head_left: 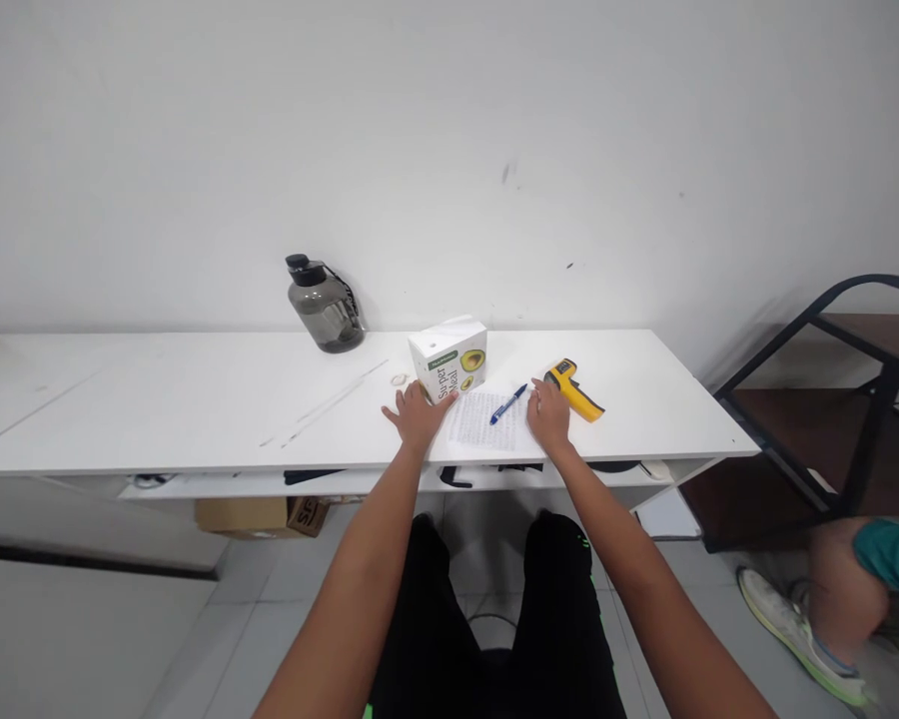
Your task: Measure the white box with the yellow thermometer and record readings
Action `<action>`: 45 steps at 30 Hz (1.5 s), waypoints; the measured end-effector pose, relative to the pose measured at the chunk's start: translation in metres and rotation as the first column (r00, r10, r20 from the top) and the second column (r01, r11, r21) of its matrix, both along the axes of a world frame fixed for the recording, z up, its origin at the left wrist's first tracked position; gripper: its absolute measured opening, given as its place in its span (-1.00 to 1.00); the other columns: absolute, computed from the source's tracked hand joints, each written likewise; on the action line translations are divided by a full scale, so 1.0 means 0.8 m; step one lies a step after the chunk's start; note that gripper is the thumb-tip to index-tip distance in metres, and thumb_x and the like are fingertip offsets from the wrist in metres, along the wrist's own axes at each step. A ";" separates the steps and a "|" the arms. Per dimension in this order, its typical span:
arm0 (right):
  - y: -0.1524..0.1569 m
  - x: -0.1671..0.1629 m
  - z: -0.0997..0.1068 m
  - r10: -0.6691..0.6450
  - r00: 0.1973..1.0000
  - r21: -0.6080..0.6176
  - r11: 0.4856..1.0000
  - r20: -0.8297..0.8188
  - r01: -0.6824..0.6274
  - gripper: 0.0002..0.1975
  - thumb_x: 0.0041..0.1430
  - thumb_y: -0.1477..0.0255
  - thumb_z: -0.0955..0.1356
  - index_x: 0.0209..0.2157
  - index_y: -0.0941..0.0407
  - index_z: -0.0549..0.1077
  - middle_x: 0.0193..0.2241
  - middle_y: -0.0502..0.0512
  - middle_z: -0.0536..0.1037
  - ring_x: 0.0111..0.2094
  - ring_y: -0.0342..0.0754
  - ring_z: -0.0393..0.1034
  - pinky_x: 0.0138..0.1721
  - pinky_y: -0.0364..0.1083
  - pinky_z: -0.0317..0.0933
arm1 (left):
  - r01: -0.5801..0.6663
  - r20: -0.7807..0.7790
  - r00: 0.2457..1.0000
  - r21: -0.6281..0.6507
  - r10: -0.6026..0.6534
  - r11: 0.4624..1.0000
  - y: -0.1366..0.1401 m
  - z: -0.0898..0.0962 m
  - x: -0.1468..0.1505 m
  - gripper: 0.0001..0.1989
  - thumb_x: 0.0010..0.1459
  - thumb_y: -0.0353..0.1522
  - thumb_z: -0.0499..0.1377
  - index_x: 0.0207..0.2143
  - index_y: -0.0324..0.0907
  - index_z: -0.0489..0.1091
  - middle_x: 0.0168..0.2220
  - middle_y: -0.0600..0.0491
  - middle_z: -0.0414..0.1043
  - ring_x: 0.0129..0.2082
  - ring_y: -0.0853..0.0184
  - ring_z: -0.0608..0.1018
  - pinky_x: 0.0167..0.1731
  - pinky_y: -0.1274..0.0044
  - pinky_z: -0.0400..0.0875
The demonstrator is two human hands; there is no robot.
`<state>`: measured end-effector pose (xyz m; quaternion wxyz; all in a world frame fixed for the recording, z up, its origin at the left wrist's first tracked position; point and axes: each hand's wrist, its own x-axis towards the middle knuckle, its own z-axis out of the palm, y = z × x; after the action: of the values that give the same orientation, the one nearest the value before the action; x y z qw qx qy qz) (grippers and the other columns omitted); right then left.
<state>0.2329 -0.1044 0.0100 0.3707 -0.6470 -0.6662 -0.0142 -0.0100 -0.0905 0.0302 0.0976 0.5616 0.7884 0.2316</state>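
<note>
My left hand (418,417) lies on the white table with its fingers spread. Its thumb and fingertips rest against the lower front of a white meal box (444,361) with avocado pictures, which stands upright. Below and right of the box is a sheet of paper (483,424) covered in small text. On the sheet lies a blue pen (507,404), its upper end close to my right hand (548,417). The right hand rests at the sheet's right edge, fingers loosely bent and gripping nothing visible. Just beyond it lies a yellow and black infrared thermometer (575,389).
A dark translucent water jug (328,308) stands near the wall, left of the box. A small pale ring-like item (400,379) lies beside the box. Under the table is a cardboard box (251,516). Right of the table, a metal-framed rack (869,419) stands near another person's leg (843,589).
</note>
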 end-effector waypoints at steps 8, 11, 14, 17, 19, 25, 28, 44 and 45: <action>0.017 0.041 0.017 -0.387 0.913 -0.128 0.907 0.126 0.402 -0.45 0.19 0.23 0.17 0.15 0.22 0.19 0.17 0.41 0.16 0.22 0.30 -0.13 0.09 0.38 -0.23 | -0.001 -0.007 1.000 0.020 0.001 1.000 -0.002 0.000 -0.001 -0.18 -0.02 0.20 -0.04 0.14 -0.13 0.12 0.20 -0.17 0.18 0.28 -0.08 0.01 0.17 -0.05 -0.28; 0.026 0.060 0.017 -0.420 0.893 -0.191 0.874 0.161 0.446 -0.38 0.23 0.09 0.10 0.09 0.28 0.26 0.16 0.47 0.18 0.23 0.33 -0.18 0.10 0.39 -0.28 | -0.005 -0.007 1.000 0.024 0.005 1.000 -0.002 0.001 -0.001 -0.17 -0.03 0.20 -0.03 0.14 -0.14 0.13 0.19 -0.19 0.18 0.27 -0.07 0.03 0.17 -0.04 -0.30; 0.028 0.068 0.013 -0.411 0.892 -0.238 0.862 0.189 0.447 -0.36 0.24 0.03 0.06 -0.03 0.28 0.36 0.02 0.49 0.33 0.14 0.33 0.02 0.05 0.38 -0.16 | 0.000 0.013 1.000 0.034 0.000 0.999 -0.004 0.003 -0.001 -0.18 -0.06 0.21 0.00 0.11 -0.14 0.16 0.17 -0.19 0.21 0.26 -0.07 0.05 0.17 -0.04 -0.30; 0.025 0.067 0.011 -0.395 0.894 -0.268 0.856 0.211 0.441 -0.37 0.23 0.01 0.09 -0.12 0.30 0.38 -0.16 0.45 0.42 -0.07 0.27 0.22 -0.10 0.26 0.06 | -0.002 0.042 0.999 0.051 0.000 0.999 -0.005 0.006 -0.001 -0.21 -0.08 0.20 0.03 0.06 -0.11 0.19 0.14 -0.18 0.25 0.26 -0.06 0.06 0.17 -0.04 -0.31; 0.022 0.065 0.011 -0.379 0.893 -0.241 0.868 0.244 0.434 -0.37 0.23 0.01 0.10 -0.13 0.31 0.37 -0.19 0.44 0.42 -0.12 0.24 0.25 -0.17 0.19 0.11 | -0.005 0.063 0.998 0.063 0.001 0.998 -0.005 0.008 -0.001 -0.26 -0.10 0.20 0.06 -0.01 -0.10 0.24 0.10 -0.17 0.30 0.26 -0.07 0.07 0.17 -0.03 -0.32; 0.022 0.069 0.010 -0.338 0.896 -0.253 0.876 0.287 0.411 -0.35 0.18 -0.05 0.13 -0.07 0.25 0.34 -0.19 0.39 0.40 -0.12 0.24 0.25 -0.20 0.14 0.11 | 0.006 0.174 0.984 0.135 -0.029 0.991 -0.008 0.008 -0.007 -0.42 -0.12 0.12 0.17 -0.19 -0.11 0.29 -0.14 -0.04 0.48 -0.04 0.09 0.46 0.19 0.14 -0.15; 0.023 0.072 0.013 -0.311 0.904 -0.297 0.869 0.292 0.395 -0.36 0.15 -0.07 0.16 -0.06 0.19 0.37 -0.19 0.34 0.41 -0.11 0.23 0.26 -0.19 0.14 0.12 | 0.007 0.210 0.977 0.183 -0.046 0.983 -0.012 0.009 -0.010 -0.48 -0.09 0.08 0.18 -0.23 -0.10 0.30 -0.18 0.00 0.50 -0.11 0.14 0.49 0.12 0.24 0.08; -0.160 0.008 0.118 0.447 0.886 0.081 0.894 -0.126 -0.440 -0.56 0.17 0.11 0.20 -0.10 0.08 0.47 -0.23 0.15 0.54 -0.21 0.05 0.43 -0.19 -0.03 0.31 | 0.174 0.477 0.801 0.393 -0.362 0.903 -0.153 0.040 -0.004 -0.51 -0.09 -0.08 0.28 -0.10 -0.05 0.38 -0.12 0.03 0.51 -0.11 0.17 0.53 -0.12 0.36 0.42; -0.171 0.009 0.122 0.440 0.888 0.067 0.898 -0.134 -0.435 -0.56 0.16 0.10 0.21 -0.10 0.07 0.47 -0.23 0.15 0.54 -0.21 0.05 0.43 -0.19 -0.02 0.31 | 0.178 0.442 0.823 0.394 -0.356 0.902 -0.162 0.040 -0.004 -0.51 -0.10 -0.08 0.28 -0.10 -0.05 0.39 -0.13 0.03 0.52 -0.11 0.16 0.53 -0.13 0.36 0.42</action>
<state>0.2399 -0.2413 0.1074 0.4233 -0.4730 -0.7655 0.1055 -0.0134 -0.2202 0.0622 0.2349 0.5958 0.5960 0.4844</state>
